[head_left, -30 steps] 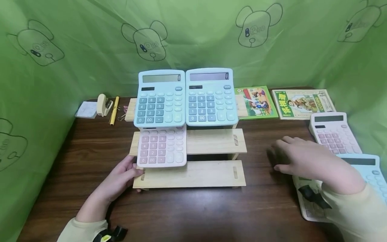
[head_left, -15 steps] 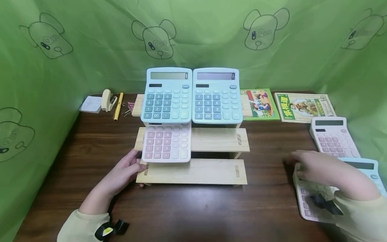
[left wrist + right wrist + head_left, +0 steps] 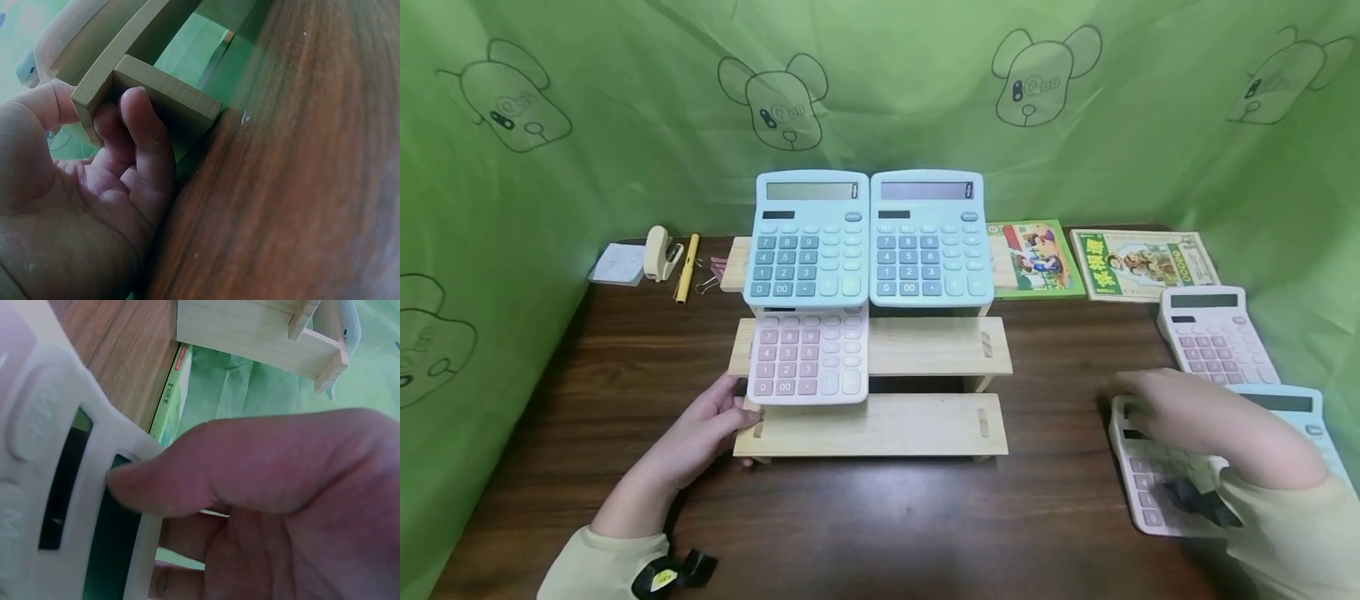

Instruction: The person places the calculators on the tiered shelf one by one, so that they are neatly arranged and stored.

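Left hand (image 3: 706, 429): gripping the left end of the wooden rack (image 3: 880, 427), thumb on the lowest step, other fingers curled beneath the plank by its leg.
Right hand (image 3: 1176, 417): pinching the top edge of a pink-keyed calculator (image 3: 1157, 468), thumb laid over its display, other fingers behind the edge.
Held calculator's place: at the right of the desk (image 3: 880, 542), well apart from the rack, partly covered by hand and wrist strap (image 3: 1198, 502).
Top step: two blue calculators side by side, the left one (image 3: 807, 242) and the right one (image 3: 931, 242), each display reading 0.
Middle step: a second pink-keyed calculator (image 3: 808, 358) at the left, its upper part hidden by the blue one, its lower edge jutting out over the lowest step.
Beyond the right forearm: a third pink-keyed calculator (image 3: 1217, 337), and near it a blue calculator (image 3: 1311, 427) partly hidden by the arm.
Back right: a green book (image 3: 1037, 260) and a pale-bordered book (image 3: 1146, 265).
Back left: paper (image 3: 617, 263), a cream stapler (image 3: 658, 252), a yellow pen (image 3: 687, 271), clips (image 3: 717, 268).
Surround: green cloth (image 3: 910, 100) with animal-head outlines.
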The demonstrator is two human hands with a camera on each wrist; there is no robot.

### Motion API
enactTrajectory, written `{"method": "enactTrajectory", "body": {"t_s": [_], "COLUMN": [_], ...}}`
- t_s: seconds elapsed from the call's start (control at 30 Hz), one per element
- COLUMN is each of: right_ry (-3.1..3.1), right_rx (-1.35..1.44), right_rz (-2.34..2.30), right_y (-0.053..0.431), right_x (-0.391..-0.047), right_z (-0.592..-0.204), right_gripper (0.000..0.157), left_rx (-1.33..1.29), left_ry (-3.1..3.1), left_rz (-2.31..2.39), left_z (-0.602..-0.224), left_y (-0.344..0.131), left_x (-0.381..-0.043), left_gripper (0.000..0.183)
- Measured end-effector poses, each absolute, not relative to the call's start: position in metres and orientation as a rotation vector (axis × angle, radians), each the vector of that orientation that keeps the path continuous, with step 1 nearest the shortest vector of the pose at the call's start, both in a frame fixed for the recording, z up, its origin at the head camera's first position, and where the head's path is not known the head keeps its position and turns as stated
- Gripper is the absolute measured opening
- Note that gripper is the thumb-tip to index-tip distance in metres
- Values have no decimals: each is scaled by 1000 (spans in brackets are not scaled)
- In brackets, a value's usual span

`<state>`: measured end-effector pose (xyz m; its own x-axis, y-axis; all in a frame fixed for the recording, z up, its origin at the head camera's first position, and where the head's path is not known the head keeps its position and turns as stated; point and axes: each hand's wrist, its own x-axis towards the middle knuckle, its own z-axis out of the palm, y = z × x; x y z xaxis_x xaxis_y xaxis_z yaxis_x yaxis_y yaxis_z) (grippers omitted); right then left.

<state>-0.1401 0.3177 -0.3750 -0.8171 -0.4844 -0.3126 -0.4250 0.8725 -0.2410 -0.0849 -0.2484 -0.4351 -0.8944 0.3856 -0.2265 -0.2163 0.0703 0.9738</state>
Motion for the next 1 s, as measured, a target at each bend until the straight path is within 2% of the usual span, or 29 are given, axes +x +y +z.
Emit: {"method": "enactTrajectory", "body": {"t_s": [0.13,0.83,0.9,1.0], "right_ry": [2708,2705,2735,2827], "right_rx": [-722,-815,-815,-754], "right_rz": [-236,-349,-333,-251], "right_y": [312,268,265,263], "right_x": [-145,-173,-174,-175], "right_z": [-373,-377,-378,-377], "right_gripper": [19,18,20,31], "left_rx": [176,193,194,200], "left_ry": [1916,1856,1853,1857], "left_rz": [1897,1932,1931,1936], "left_z": [-435,-438,-437,-436], "left_y": [-248,-245,-245,-246], "left_x": [-86,-83,-83,-83], "left_gripper": [59,62,61,61]}}
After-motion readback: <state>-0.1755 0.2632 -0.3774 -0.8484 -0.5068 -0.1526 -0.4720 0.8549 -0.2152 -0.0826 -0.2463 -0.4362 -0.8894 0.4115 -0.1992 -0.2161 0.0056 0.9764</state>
